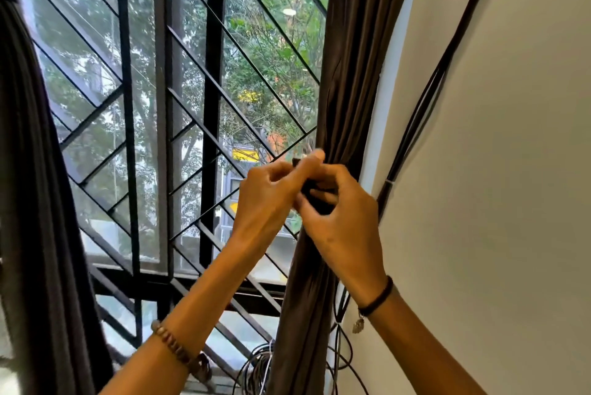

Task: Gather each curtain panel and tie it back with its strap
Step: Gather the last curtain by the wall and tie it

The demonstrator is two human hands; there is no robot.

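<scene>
The curtain panel is seen as smooth cloth with a faint sheen. The window grille is formed of black metal, the wall finished matt.

Head-worn camera faces forward, near the window and gathered curtain panel.

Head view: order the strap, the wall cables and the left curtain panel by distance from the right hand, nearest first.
1. strap: pinched in the right hand itself.
2. wall cables: just right of that hand, running up the wall.
3. left curtain panel: across the window, at the far left.
</scene>
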